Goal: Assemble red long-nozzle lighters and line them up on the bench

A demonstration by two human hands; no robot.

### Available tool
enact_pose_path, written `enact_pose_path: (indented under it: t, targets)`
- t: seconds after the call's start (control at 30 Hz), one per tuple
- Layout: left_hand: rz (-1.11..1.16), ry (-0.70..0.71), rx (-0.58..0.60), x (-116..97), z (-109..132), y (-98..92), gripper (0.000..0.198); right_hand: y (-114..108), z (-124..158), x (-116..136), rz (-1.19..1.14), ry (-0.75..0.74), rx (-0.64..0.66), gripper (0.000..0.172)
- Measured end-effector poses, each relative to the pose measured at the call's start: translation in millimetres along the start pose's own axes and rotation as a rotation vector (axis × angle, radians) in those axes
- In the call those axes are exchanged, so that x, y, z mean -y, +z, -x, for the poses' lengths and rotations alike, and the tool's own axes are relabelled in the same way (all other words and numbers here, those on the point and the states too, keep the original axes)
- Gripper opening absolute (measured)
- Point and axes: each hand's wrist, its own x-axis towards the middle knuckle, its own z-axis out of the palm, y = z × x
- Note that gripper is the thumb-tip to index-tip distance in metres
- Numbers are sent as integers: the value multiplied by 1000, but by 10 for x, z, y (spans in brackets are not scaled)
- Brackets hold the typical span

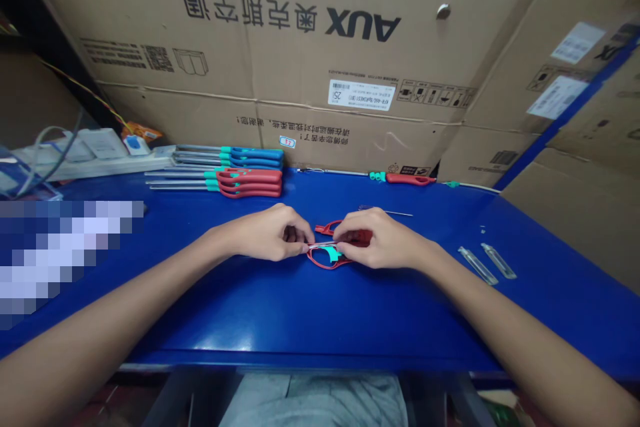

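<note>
The left hand (267, 233) and the right hand (377, 239) are both closed in a pinch. Their fingers hold a thin metal strip (323, 244) over a red plastic loop handle (317, 261) with a green-blue piece. The handle sits near the middle of the blue counter (250, 310). It looks light, stiff and a bit slippery, so the thick red loop seems best to hold.

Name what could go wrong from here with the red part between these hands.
The left hand and right hand pinch the red loop-handled part at its thin middle, so it could slip or bend. The thin metal rod lying beyond the right hand might jab a knuckle.
</note>
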Motion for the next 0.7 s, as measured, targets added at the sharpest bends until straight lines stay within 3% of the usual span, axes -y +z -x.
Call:
enact_pose_path:
  t: [0.57, 0.7]
  targets:
    - [77, 4, -13, 3, 10, 6, 19, 19, 11, 7, -60, -13, -60, 17]
    - [86, -7, -27, -8, 6, 18, 16, 14, 8, 10, -23, -9, -5, 19]
